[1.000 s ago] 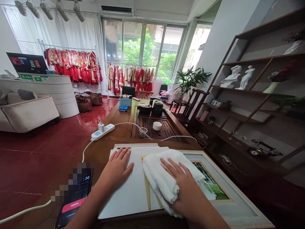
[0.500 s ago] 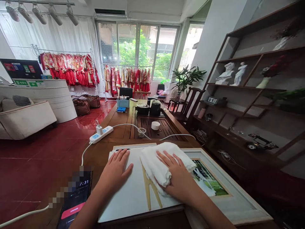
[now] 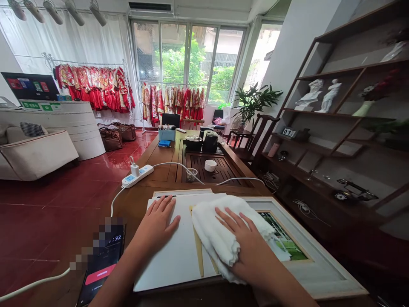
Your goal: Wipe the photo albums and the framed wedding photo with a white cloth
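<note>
My left hand (image 3: 160,221) lies flat with fingers spread on the left part of a white board (image 3: 169,264). A folded white towel (image 3: 211,217) covers the board's right part and overlaps a framed picture (image 3: 332,268) beside it. On top of the towel is my right hand (image 3: 244,236), fingers spread across it, with a fold of the towel caught by the thumb side. The thumb itself is mostly hidden. A beige strip (image 3: 198,251) on the board runs out from under the towel, and a second one is largely covered.
A phone (image 3: 102,264) lies left of my left forearm. Behind the board are a white power strip (image 3: 137,175) with cables, a slatted tea tray (image 3: 223,175) with a white cup (image 3: 210,165), and a dark kettle (image 3: 210,142). Wooden shelves (image 3: 338,111) stand at the right.
My right hand and the towel have slid right and slightly toward me, covering more of the second beige strip. My left hand stays in place on the board.
</note>
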Demonstrator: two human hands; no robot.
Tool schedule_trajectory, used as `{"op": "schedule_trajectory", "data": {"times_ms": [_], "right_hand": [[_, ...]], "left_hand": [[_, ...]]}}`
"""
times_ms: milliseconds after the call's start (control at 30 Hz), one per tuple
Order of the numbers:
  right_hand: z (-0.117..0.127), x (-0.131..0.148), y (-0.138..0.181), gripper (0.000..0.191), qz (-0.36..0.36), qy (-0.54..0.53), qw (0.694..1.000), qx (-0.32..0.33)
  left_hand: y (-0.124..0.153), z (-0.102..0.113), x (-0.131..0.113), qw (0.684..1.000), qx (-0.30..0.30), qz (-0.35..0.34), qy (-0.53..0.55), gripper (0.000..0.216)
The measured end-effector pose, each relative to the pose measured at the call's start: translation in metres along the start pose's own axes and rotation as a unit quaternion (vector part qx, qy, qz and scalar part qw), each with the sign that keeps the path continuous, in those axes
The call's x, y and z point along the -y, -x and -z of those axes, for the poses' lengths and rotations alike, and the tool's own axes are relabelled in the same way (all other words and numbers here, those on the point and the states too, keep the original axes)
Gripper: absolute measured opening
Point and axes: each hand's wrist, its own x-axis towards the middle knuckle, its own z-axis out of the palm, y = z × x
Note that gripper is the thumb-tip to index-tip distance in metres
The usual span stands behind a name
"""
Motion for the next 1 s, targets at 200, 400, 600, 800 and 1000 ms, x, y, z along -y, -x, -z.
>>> {"op": "schedule_trajectory", "data": {"times_ms": [200, 400, 600, 800, 1000], "right_hand": [[-0.005, -0.013, -0.043, 0.071, -0.007, -0.001, 1.000, -0.009], [-0.007, -0.013, -0.048, 0.072, -0.017, -0.005, 1.000, -0.026], [-0.004, -0.005, -0.007, 0.080, 0.019, 0.011, 0.999, -0.025], [-0.007, 0.001, 0.027, 0.089, 0.031, 0.028, 0.998, -0.047], [-0.008, -0.003, -0.008, 0.075, 0.004, 0.009, 0.999, -0.038]], "left_hand": [[0.000, 0.002, -0.004, 1.000, 0.019, 0.005, -0.019, 0.057], [-0.001, 0.005, -0.005, 0.999, 0.029, 0.011, -0.029, 0.059], [0.000, 0.006, -0.005, 0.999, 0.033, 0.011, -0.033, 0.061], [0.000, 0.006, -0.005, 0.999, 0.031, 0.006, -0.030, 0.059], [-0.001, 0.005, -0.004, 0.999, 0.025, 0.005, -0.029, 0.058]]}}
